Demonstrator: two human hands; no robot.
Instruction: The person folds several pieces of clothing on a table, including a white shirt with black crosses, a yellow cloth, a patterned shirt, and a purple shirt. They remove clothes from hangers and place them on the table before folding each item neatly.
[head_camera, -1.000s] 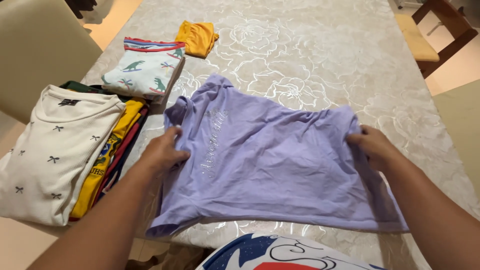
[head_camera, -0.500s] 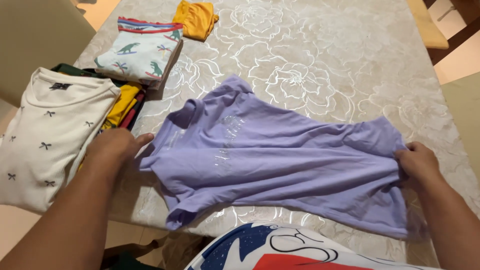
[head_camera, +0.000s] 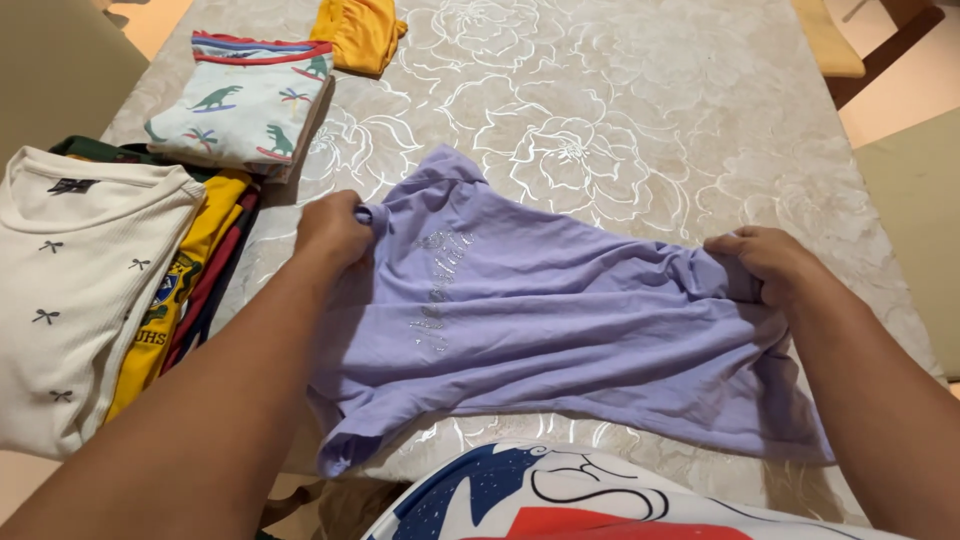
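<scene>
- Left hand (head_camera: 335, 232) is curled knuckles-up, its fingers pinched closed; the bare forearm runs back toward the near-left corner.
- Right hand (head_camera: 765, 262) is likewise clenched, fingers bunched, with the forearm angling to the near-right corner.

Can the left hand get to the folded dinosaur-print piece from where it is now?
Probably yes. The left hand grips the lilac shirt at its shoulder; the dinosaur-print piece lies just beyond it on the table, with nothing between them. It would have to let go first.
</scene>
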